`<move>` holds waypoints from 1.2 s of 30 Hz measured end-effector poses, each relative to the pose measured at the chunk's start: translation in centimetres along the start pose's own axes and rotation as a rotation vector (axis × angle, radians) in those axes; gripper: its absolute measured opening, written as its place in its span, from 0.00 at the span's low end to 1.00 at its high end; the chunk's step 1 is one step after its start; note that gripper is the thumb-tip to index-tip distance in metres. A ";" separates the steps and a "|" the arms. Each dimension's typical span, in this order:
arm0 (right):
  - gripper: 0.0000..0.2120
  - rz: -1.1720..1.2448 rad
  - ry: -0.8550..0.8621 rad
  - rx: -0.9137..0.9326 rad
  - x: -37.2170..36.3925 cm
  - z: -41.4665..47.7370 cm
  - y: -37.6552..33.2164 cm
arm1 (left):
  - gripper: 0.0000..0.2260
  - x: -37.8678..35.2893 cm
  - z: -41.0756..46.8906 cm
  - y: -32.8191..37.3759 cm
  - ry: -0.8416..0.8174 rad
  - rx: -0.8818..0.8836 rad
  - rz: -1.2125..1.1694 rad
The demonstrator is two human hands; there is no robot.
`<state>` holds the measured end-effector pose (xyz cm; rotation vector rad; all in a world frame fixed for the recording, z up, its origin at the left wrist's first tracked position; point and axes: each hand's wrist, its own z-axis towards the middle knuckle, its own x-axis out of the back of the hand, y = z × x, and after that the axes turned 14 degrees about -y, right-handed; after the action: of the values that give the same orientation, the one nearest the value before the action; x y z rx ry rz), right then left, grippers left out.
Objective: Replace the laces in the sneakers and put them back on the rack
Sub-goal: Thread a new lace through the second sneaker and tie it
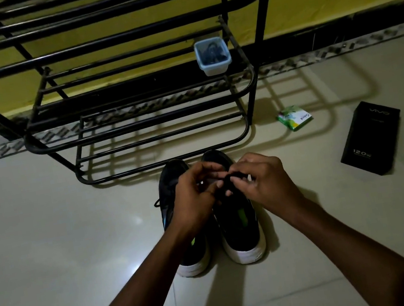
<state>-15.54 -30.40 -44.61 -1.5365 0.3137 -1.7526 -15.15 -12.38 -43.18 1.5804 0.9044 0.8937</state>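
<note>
- Head view, sneakers (241,237): pair sitting side by side on the floor (48,232), toes nearly touching the rack (136,121), not yet shelved.
- Lace (227,181): black, bunching between both hands above the sneaker on the right.
- Risk, as a judgement: the lace may be slipping from the pinch or tangling, since dim light is hiding black cord against black upper.
- Left hand (193,194): hovering over the shoes, fingers curling, pinching the lace.
- Right hand (262,183): facing it, fingertips pinching the same lace.
</note>
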 end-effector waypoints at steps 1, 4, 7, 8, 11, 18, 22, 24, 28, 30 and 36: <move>0.09 0.009 0.007 -0.004 -0.1 -0.1 -0.1 | 0.11 0.0 0.1 0.0 -0.005 0.010 0.005; 0.08 0.045 0.024 0.001 -0.2 0.0 -0.2 | 0.09 0.1 0.4 -0.2 0.020 0.008 0.066; 0.07 0.051 0.015 0.033 0.0 0.1 -0.3 | 0.07 0.1 0.5 -0.1 0.052 -0.028 0.158; 0.07 0.054 0.015 0.043 0.1 0.1 -0.3 | 0.08 0.2 0.5 0.0 0.062 -0.035 0.198; 0.08 0.097 0.056 0.024 0.6 0.0 -0.1 | 0.10 0.7 0.0 0.1 0.134 -0.063 0.433; 0.07 0.199 0.133 -0.217 0.9 -2.6 1.5 | 0.09 1.9 -2.2 -0.4 0.281 0.034 0.885; 0.08 0.297 0.130 -0.378 0.6 -3.9 2.5 | 0.10 2.1 -2.9 -0.8 0.279 0.160 0.996; 0.10 0.328 0.125 -0.429 0.4 -4.3 2.8 | 0.10 2.0 -3.0 -0.9 0.263 0.153 1.034; 0.14 0.432 0.137 -0.525 -0.1 -4.7 3.0 | 0.07 1.9 -3.1 -0.9 0.266 0.136 1.069; 0.14 0.491 0.140 -0.559 -0.4 -4.9 3.0 | 0.07 1.8 -3.2 -0.7 0.299 0.156 1.076; 0.12 0.686 0.192 -0.643 -1.2 -4.9 2.9 | 0.11 1.9 -2.9 -0.8 0.379 0.326 0.871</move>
<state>-19.02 -32.99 -48.53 -1.4101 1.4273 -1.2853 -16.98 -9.40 -43.29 2.1801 0.6090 1.7654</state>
